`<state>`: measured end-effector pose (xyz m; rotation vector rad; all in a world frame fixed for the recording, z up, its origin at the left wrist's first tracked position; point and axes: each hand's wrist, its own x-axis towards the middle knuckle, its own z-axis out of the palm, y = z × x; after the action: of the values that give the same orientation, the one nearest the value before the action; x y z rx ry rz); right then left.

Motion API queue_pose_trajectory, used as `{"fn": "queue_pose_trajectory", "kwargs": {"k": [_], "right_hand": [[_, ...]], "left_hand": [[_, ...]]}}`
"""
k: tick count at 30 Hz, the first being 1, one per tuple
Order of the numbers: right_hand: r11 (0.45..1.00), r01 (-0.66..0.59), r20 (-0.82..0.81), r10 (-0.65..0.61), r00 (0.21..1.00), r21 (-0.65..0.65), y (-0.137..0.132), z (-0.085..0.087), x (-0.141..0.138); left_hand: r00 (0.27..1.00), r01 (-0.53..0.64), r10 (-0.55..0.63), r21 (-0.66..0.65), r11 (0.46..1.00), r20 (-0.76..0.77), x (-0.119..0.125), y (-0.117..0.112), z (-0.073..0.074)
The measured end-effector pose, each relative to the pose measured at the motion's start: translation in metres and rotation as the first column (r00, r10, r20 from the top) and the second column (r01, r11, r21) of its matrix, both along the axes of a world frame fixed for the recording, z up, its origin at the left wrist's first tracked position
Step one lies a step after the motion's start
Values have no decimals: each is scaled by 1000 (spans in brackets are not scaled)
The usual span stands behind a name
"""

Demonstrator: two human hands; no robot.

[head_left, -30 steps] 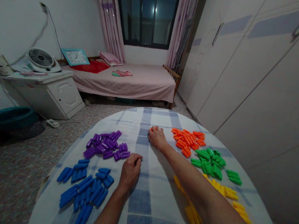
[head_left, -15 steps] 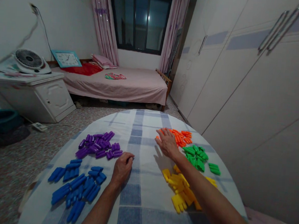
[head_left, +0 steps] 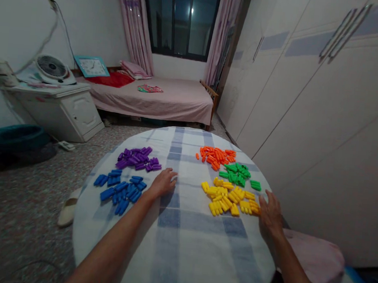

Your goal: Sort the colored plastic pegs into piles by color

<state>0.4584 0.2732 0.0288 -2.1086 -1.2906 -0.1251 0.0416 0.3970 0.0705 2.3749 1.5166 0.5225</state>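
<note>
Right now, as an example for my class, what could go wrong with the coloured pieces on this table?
The right hand is right at the edge of the yellow pieces, so it might knock some out of place. The green pieces lie close behind the yellow, so colours could mix. Some blue pieces sit near the table's left edge and might fall.

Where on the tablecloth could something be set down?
The tablecloth is bare in front of the yellow pile and between the purple pile and orange pile. Crowded: purple beside blue pile, left; green pile between orange and yellow, right.
</note>
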Motion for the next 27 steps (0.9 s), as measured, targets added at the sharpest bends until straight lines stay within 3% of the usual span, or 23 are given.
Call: {"fn": "queue_pose_trajectory", "kwargs": {"k": [3,5,8,11,14,18,25,27], "right_hand": [[999,-26,-5,26,1000,-25,2,-8,5],[999,-37,-11,36,999,-5,6,-10,5],[1000,2,-52,-2,999,-6,11,-12,-2],[997,22,-34,-25,999,-73,14,-13,-18],[992,9,43,-4,999,-125,16,-10,-39],[988,18,75,-7,997,-154,15,-3,-57],[984,33,89,-17,996,-176,15,-2,-55],[981,41,91,-25,996,-188,17,-3,-53]], "left_hand": [[995,-76,73,51,996,63,-36,-12,16],[967,-249,233,185,951,101,-71,-24,21],[806,-588,584,264,765,102,-124,-44,16],[647,-756,762,147,638,19,-157,-57,3],[593,-803,805,65,592,-8,-166,-58,-9],[569,-819,821,122,561,49,-159,-52,-18],[512,-858,842,151,492,168,-156,-51,-13],[538,-843,828,132,522,159,-162,-48,-11]]}}
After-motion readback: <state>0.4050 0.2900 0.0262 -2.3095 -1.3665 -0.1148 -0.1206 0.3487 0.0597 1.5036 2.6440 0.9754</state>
